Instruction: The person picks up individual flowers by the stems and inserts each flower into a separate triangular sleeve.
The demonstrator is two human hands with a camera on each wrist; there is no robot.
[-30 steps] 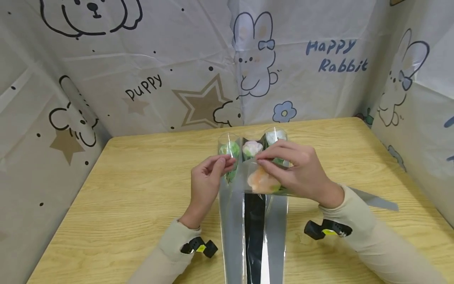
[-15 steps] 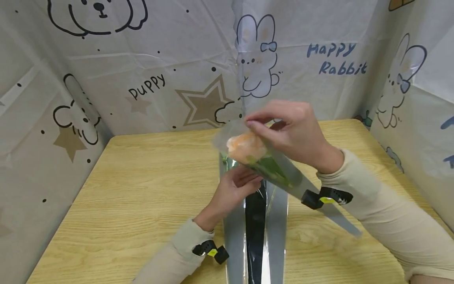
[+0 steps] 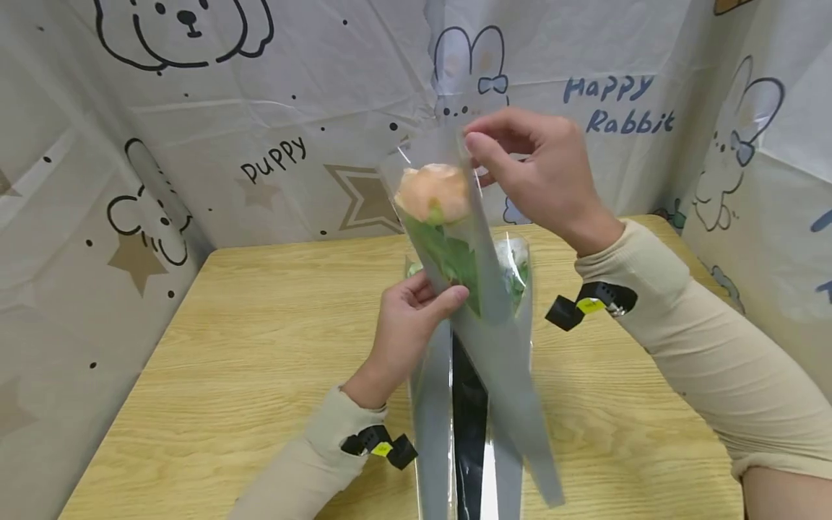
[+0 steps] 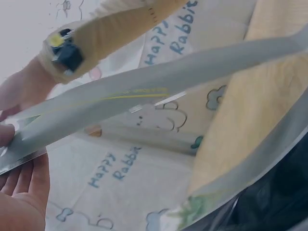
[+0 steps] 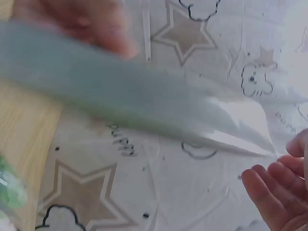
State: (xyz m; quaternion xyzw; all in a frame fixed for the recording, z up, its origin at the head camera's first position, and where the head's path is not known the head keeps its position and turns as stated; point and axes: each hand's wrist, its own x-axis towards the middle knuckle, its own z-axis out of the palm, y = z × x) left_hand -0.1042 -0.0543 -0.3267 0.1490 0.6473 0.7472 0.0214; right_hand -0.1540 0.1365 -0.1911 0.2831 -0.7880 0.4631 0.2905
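A peach artificial flower [image 3: 434, 193] with green leaves stands tilted inside a long clear-and-grey wrapping sleeve [image 3: 507, 361]. My right hand [image 3: 552, 170] pinches the sleeve's upper right edge between thumb and fingertips. Lower down, at the leaves, my left hand [image 3: 403, 332] holds the sleeve with the thumb across its front. In the left wrist view the sleeve [image 4: 134, 94] runs from between left thumb and fingers toward the upper right. Beneath it on the table lie other wrapped flowers: a white one [image 3: 513, 253] at right and a green one [image 3: 414, 269] at left, mostly covered.
Two grey sleeves and a black one [image 3: 469, 426] lie side by side down the middle of the wooden table [image 3: 260, 375]. A printed cloth [image 3: 312, 87] with cartoon animals hangs around the back and sides.
The right hand has raised the peach flower's sleeve and swung it from lying crosswise to nearly upright. The left hand, earlier off it, now holds its middle.
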